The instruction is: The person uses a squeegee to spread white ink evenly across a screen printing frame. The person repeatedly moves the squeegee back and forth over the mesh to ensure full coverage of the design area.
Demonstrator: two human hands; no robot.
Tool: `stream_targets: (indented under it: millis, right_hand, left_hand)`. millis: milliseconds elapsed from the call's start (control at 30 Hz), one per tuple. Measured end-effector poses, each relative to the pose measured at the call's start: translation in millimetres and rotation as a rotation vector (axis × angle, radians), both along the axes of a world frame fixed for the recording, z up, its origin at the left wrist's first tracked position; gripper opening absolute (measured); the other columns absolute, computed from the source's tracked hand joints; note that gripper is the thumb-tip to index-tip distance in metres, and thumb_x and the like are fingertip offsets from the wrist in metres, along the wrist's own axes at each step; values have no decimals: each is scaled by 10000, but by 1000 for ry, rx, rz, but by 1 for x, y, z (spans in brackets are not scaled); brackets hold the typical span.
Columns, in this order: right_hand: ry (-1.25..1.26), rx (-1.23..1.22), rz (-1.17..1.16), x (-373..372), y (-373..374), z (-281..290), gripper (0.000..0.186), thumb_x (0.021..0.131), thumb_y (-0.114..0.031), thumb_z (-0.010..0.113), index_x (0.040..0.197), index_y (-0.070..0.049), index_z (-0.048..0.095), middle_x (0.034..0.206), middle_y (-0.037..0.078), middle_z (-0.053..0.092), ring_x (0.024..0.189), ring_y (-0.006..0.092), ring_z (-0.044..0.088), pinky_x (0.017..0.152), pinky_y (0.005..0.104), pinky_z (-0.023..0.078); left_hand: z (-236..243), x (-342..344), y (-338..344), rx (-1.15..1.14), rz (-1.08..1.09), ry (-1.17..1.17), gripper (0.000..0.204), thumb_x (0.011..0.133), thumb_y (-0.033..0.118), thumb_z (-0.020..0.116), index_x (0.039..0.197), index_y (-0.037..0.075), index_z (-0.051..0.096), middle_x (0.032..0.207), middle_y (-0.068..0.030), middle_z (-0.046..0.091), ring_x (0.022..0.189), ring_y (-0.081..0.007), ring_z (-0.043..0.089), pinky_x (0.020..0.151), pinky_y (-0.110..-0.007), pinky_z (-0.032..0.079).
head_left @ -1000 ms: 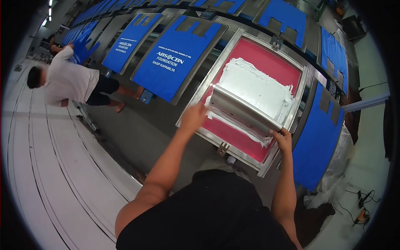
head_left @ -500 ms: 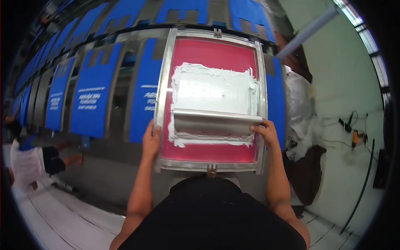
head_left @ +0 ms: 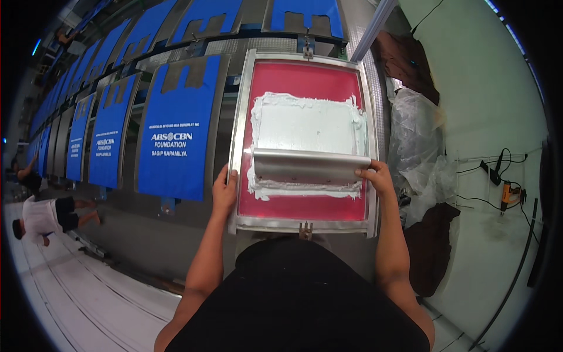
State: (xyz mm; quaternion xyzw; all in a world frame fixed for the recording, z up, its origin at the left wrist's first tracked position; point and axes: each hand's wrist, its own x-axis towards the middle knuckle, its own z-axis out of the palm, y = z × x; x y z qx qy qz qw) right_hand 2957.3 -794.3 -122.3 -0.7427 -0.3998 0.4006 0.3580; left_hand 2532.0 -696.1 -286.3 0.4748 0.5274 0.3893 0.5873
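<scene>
In front of me is a screen-printing frame (head_left: 241, 135) with metal rails and red mesh (head_left: 299, 76). Thick white ink (head_left: 305, 126) covers the middle of the mesh, ridged along its edges. A wide metal squeegee (head_left: 311, 166) lies across the lower part of the ink. My left hand (head_left: 224, 190) is closed on the frame's left rail, thumb on top and most fingers hidden. At the right rail, my right hand (head_left: 378, 178) is closed too, its thumb and fingertip against the squeegee's right end. Its other fingers are hidden at the rail.
Blue bags (head_left: 177, 126) with white print lie on flat boards in two rows at the left. Clear plastic sheeting (head_left: 413, 129) and dark brown cloth (head_left: 431, 249) lie right of the frame. An orange heat gun (head_left: 506, 196) hangs farther right. A person (head_left: 44, 217) is at the far left.
The frame, with the squeegee on it, has shifted right relative to the row of boards. A printed bag formerly partly covered by the frame now shows fully. Both hands keep their hold.
</scene>
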Motion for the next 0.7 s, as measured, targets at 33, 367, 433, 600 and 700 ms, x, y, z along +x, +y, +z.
stream_targets:
  millis: [33, 367, 433, 600, 700]
  right_hand:
    - [-10, 10, 15, 1, 2, -2, 361, 693, -131, 784, 1000, 41, 704, 869, 75, 685, 832, 161, 628, 810, 289, 486]
    - [32, 57, 46, 14, -3, -31, 333, 707, -179, 811, 968, 5, 717, 823, 33, 672, 772, 111, 594, 742, 263, 462]
    - [-7, 44, 53, 15, -10, -31, 310, 722, -175, 806, 964, 0, 723, 814, 32, 674, 767, 106, 592, 741, 255, 460]
    - [19, 21, 37, 12, -17, -31, 298, 724, -163, 801, 957, 6, 724, 826, 33, 675, 772, 105, 592, 738, 251, 458]
    - [15, 31, 42, 9, -17, -28, 305, 724, -161, 801, 965, 9, 723, 837, 34, 676, 785, 107, 596, 745, 251, 461]
  left_hand:
    - [-9, -1, 3, 17, 23, 15, 449, 981, 253, 557, 1335, -20, 514, 1251, -162, 621, 1156, -208, 576, 979, -307, 433]
    - [4, 20, 1, -82, 73, -1, 427, 1001, 250, 543, 1342, -5, 515, 1113, -87, 663, 950, -103, 587, 833, -246, 468]
    - [2, 21, -1, -75, 57, 3, 429, 1001, 262, 547, 1339, 0, 520, 1092, -80, 667, 935, -95, 587, 813, -240, 470]
    - [0, 19, -5, -67, 56, -11, 446, 999, 294, 551, 1342, 11, 525, 1099, -76, 668, 937, -99, 589, 822, -250, 472]
    - [-6, 16, -7, -56, 56, -16, 472, 997, 311, 552, 1352, 2, 512, 1149, -89, 657, 991, -116, 585, 870, -262, 462]
